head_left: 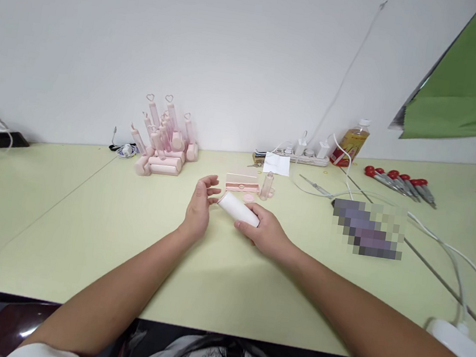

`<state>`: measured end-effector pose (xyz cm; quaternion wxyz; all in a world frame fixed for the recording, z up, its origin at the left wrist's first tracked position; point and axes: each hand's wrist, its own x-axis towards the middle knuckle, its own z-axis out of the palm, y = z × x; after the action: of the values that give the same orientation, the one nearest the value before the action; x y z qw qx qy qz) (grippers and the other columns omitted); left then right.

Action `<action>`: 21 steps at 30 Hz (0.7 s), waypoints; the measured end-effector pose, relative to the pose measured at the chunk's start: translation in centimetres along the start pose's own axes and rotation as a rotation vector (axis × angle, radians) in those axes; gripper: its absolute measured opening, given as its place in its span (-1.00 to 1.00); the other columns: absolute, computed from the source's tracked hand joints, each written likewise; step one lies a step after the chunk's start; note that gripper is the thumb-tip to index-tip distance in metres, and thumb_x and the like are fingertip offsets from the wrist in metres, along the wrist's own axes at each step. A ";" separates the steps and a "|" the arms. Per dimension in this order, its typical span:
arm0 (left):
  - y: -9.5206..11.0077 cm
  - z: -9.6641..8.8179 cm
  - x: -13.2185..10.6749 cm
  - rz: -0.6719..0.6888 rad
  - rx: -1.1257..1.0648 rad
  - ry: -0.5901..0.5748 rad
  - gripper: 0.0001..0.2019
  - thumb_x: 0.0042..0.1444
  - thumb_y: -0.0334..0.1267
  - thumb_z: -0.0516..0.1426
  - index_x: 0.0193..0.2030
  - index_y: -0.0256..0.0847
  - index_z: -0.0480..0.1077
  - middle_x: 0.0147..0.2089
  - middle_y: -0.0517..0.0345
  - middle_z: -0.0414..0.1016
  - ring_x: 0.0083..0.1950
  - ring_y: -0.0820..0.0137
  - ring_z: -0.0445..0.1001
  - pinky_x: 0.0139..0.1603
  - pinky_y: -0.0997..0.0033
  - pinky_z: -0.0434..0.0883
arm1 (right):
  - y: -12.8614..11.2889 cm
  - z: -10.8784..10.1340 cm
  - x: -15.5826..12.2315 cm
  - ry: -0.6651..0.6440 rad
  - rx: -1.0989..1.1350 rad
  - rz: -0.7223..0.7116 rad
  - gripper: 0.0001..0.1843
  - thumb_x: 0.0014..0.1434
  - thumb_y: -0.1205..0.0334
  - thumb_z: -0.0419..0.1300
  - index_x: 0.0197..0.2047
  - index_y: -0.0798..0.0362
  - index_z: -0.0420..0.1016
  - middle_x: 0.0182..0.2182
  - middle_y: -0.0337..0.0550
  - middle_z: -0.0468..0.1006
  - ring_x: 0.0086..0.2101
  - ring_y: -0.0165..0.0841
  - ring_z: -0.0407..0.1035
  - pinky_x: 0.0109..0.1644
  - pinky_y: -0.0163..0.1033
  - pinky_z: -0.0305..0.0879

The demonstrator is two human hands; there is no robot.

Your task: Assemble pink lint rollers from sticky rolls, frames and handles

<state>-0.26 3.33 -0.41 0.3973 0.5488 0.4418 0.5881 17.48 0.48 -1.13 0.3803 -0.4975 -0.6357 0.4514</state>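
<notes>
A plain white cylinder (239, 209) lies tilted in my right hand (269, 230), whose fingers and thumb wrap its near right end. My left hand (201, 206) is held upright beside the cylinder's far left end, fingers apart and curved. I cannot tell whether its fingertips touch that end. Just beyond the hands are an opened pink case (242, 185), a small clear pinkish tube (267, 186) standing upright, and a flat pink piece (248, 198) on the table.
Several pink tubes with heart-shaped tops (166, 124) stand among pink cases (164, 165) at the back left. Further right are a power strip (307, 157), white paper (277, 164), tweezers (315, 185), a drink bottle (351, 142), red-ended tools (399, 183), and cables across the table (88, 264).
</notes>
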 end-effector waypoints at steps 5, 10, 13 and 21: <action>-0.1 -0.3 -0.3 0.122 0.223 0.158 -0.58 0.28 0.03 -0.09 0.18 -0.12 0.17 0.16 -0.04 0.24 0.00 0.36 0.37 -0.08 0.38 0.39 | -0.1 -0.2 0.2 0.037 0.099 0.020 -0.56 0.05 0.01 0.25 -0.04 0.04 0.40 -0.53 -0.30 0.36 -0.57 -0.42 0.25 -0.57 -0.34 0.18; 0.5 0.4 -1.0 0.146 0.264 -0.206 -0.68 0.07 -0.12 0.19 -0.04 -0.16 0.39 -0.01 0.07 0.34 -0.29 0.48 0.36 -0.29 0.45 0.38 | -0.1 0.0 0.1 0.036 0.038 -0.001 -0.59 0.09 -0.02 0.23 -0.07 0.05 0.38 -0.53 -0.32 0.36 -0.58 -0.44 0.20 -0.52 -0.33 0.13; 0.5 0.6 -1.3 0.023 0.142 -0.200 -0.68 0.09 -0.10 0.17 -0.02 -0.14 0.38 -0.03 0.09 0.36 -0.29 0.47 0.37 -0.36 0.49 0.39 | 0.1 0.4 -0.1 -0.007 0.011 -0.037 -0.56 0.12 -0.02 0.20 0.00 0.05 0.36 -0.45 -0.26 0.43 -0.51 -0.40 0.24 -0.46 -0.31 0.17; -0.1 0.9 -0.4 -0.250 -0.117 -0.084 -0.59 0.09 -0.05 0.19 0.01 -0.13 0.22 -0.25 0.18 0.36 -0.37 0.45 0.41 -0.50 0.49 0.42 | 1.0 -0.9 0.9 -0.089 -0.164 -0.232 -0.50 0.27 -0.05 0.04 0.18 0.02 0.34 0.03 -0.02 0.46 -0.26 -0.30 0.40 -0.17 -0.18 0.31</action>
<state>0.65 3.02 -0.59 0.5168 0.4893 0.4547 0.5354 18.41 1.59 -1.73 0.3592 -0.4296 -0.7400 0.3726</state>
